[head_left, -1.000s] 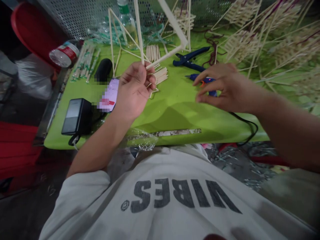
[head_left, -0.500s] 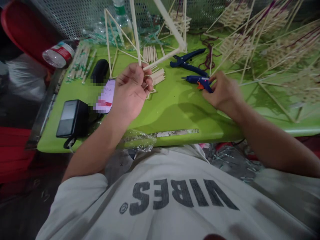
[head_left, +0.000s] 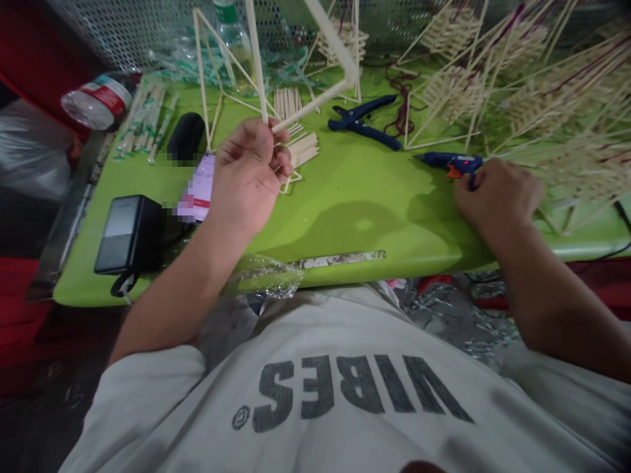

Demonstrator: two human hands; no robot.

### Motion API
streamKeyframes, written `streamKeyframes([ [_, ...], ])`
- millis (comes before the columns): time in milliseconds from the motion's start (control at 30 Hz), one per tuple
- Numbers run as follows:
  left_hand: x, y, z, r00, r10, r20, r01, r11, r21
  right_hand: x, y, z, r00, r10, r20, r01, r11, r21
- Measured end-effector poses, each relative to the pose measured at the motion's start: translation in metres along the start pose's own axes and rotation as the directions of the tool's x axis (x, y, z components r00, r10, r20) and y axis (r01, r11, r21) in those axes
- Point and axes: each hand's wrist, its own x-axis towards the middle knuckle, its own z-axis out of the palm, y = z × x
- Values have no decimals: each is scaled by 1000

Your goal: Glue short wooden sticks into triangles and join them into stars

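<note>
My left hand (head_left: 254, 174) pinches a corner of a frame made of wooden sticks (head_left: 315, 104), which rises up out of the top of the view. Over at the right, my right hand (head_left: 500, 197) is closed round the handle of a blue hot glue gun (head_left: 446, 159) with an orange trigger, its nozzle pointing left. Below and behind my left hand lie bundles of short wooden sticks (head_left: 304, 150). Blue nippers (head_left: 365, 123) rest between the two hands, near a tangle of dark red string (head_left: 405, 98).
Several stick structures (head_left: 458, 92) crowd the right side of the green table (head_left: 345, 230). On the left are a power bank (head_left: 129, 233), a phone (head_left: 201, 190), a black case (head_left: 186, 136), wrapped chopsticks (head_left: 142, 125) and a plastic jar (head_left: 96, 102). A bottle (head_left: 231, 46) stands at the back.
My right hand has moved to the right with the glue gun, away from the nippers. The left hand keeps its pinch on the stick frame; the whole view has shifted slightly.
</note>
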Motion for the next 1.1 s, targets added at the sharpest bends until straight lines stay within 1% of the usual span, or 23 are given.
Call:
streamKeyframes([
  [100, 1, -2, 0, 1000, -9, 16, 9, 1000, -4, -6, -12, -4, 998, -49, -35, 48, 999, -19],
  [200, 0, -1, 1, 999, -31, -28, 32, 999, 26, -26, -43, -9, 979, -172, -107, 176, 984, 28],
  [233, -1, 1, 2, 998, -38, -53, 41, 998, 53, -32, -55, -9, 970, -234, -71, 239, 969, 61],
  [267, -1, 2, 4, 996, -44, -72, 50, 995, 82, -36, -68, -8, 945, -327, 4, 325, 938, 120],
  [333, -2, 4, 6, 996, -46, -79, 54, 993, 108, -37, -93, -1, 848, -504, 167, 453, 851, 266],
  [367, -2, 5, 6, 997, -45, -66, 51, 994, 99, -35, -104, 5, 799, -555, 230, 479, 820, 314],
  [433, -2, 5, 6, 999, -35, -29, 37, 998, 58, -26, -122, 16, 737, -594, 323, 493, 799, 345],
  [500, -2, 3, 4, 1000, -17, -8, 18, 999, 30, -21, -132, 25, 666, -644, 377, 534, 764, 361],
  [567, -2, 1, 2, 1000, -3, -13, 4, 1000, 30, -23, -132, 29, 552, -748, 369, 626, 664, 408],
  [633, -4, 1, 2, 1000, -9, -23, 10, 999, 36, -31, -123, 26, 414, -855, 311, 719, 517, 465],
  [667, -5, 1, 3, 1000, -14, -25, 15, 999, 32, -35, -115, 23, 357, -891, 280, 749, 452, 484],
  [700, -6, 2, 5, 1000, -22, -21, 23, 1000, 20, -37, -105, 20, 321, -910, 260, 766, 411, 493],
  [733, -6, 3, 7, 999, -27, -18, 27, 1000, 0, -38, -95, 18, 315, -914, 255, 771, 403, 493],
  [767, -7, 4, 9, 999, -30, -17, 30, 999, -21, -37, -85, 16, 343, -903, 257, 766, 427, 480],
  [800, -7, 6, 11, 999, -35, -17, 35, 999, -30, -35, -76, 15, 398, -879, 262, 750, 476, 459],
  [867, -7, 7, 13, 998, -53, -27, 53, 999, -10, -31, -65, 18, 537, -802, 261, 691, 596, 410],
  [900, -7, 7, 13, 998, -60, -31, 61, 998, 13, -31, -64, 20, 590, -764, 261, 660, 642, 389],
  [933, -6, 7, 12, 998, -59, -31, 61, 998, 34, -33, -67, 23, 621, -738, 265, 641, 672, 371],
  [967, -6, 6, 11, 998, -57, -26, 58, 997, 47, -38, -72, 25, 628, -730, 270, 638, 682, 358],
  [1000, -6, 5, 10, 998, -50, -22, 51, 998, 48, -45, -80, 26, 609, -744, 274, 654, 667, 357],
  [1033, -5, 3, 9, 999, -40, -22, 41, 998, 40, -52, -88, 25, 567, -776, 277, 684, 631, 366],
  [1067, -5, 2, 7, 999, -33, -21, 33, 999, 28, -60, -97, 23, 504, -819, 273, 720, 573, 391],
  [1100, -5, 1, 6, 999, -28, -25, 29, 999, 17, -65, -105, 20, 425, -865, 267, 749, 502, 433],
])
